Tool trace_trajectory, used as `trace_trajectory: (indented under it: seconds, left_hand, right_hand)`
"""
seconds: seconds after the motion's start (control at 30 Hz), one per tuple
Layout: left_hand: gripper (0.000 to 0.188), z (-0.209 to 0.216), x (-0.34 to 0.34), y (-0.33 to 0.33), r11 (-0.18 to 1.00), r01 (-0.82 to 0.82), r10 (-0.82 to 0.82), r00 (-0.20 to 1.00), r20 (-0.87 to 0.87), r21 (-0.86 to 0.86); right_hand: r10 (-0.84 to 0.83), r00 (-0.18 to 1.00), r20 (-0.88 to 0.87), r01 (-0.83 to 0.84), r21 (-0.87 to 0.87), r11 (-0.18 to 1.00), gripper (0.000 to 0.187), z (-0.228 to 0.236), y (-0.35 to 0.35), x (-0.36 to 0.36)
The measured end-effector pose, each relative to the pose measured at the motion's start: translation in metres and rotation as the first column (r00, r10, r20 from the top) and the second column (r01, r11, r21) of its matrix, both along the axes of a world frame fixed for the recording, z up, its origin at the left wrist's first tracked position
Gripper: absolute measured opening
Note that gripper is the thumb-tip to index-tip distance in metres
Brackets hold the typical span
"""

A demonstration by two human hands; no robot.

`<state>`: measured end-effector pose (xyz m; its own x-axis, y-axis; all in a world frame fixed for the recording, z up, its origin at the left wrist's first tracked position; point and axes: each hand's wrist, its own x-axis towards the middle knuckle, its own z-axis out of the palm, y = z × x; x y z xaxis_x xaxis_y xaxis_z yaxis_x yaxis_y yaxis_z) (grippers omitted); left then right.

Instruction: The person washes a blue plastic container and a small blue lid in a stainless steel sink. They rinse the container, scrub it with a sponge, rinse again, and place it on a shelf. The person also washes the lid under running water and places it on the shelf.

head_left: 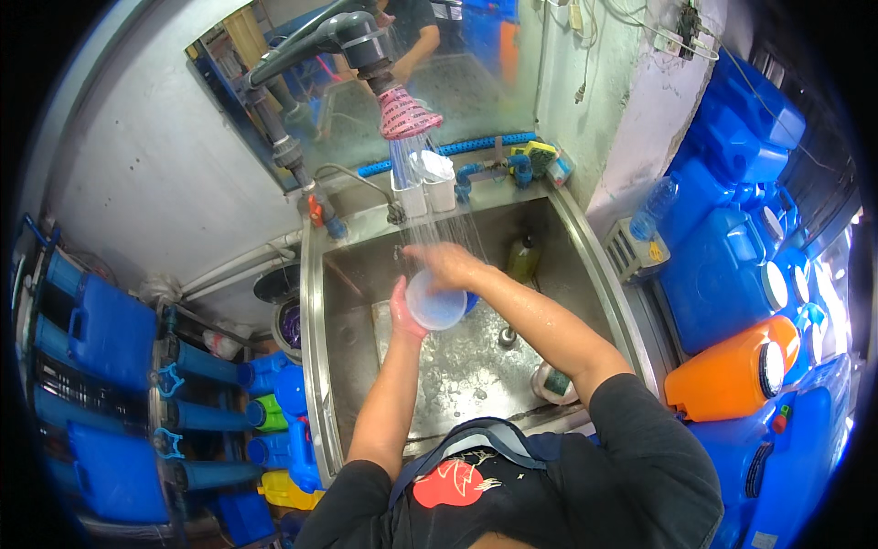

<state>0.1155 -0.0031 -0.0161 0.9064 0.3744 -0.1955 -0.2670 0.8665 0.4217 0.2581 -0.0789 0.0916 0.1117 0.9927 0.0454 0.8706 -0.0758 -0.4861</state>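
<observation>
As water (409, 156) falls, the bowl (439, 312) seems to get washed
Left hand (404, 314) has fingers gripping it, can't tell if right hand (450, 266) does; next may need a slow turn

Bare forearms (389, 393), left fingers (400, 293) pointing forward, right fingers (423, 252) pointing leftward

A translucent, whitish, round plastic container (437, 306) is held up above the floor of the grey metal sink (466, 380). Its circular face looks toward the camera, with its upper part partly covered. Seen from above, it sits slightly nearer the sink's left edge than its right, and closer to the back edge than the front.
</observation>
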Motion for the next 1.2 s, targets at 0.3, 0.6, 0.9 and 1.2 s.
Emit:
trace_trajectory:
  seconds: [0.3,0.6,0.9,1.2]
  left_hand:
    - [0.080,0.001,0.013,-0.012,0.966,-0.173,0.193,0.977,-0.093,0.193]
    - [0.062,0.034,0.031,-0.031,0.951,-0.215,0.214,0.976,0.026,0.223]
    - [0.078,0.026,0.069,-0.016,0.141,-0.085,0.596,0.803,-0.016,0.986]
    - [0.105,0.060,-0.004,0.012,-0.161,0.011,0.486,0.871,0.070,0.987]
  right_hand:
    - [-0.245,0.967,-0.068,0.254,0.268,0.930,0.068,0.002,-0.015,0.002]
    - [-0.001,0.509,-0.860,0.441,0.260,0.859,0.080,-0.062,-0.020,-0.034]
    - [0.217,-0.299,-0.929,0.562,0.012,0.827,0.057,-0.066,-0.013,-0.027]
    - [0.080,-0.693,-0.716,0.175,-0.059,0.983,0.070,-0.054,-0.030,-0.034]
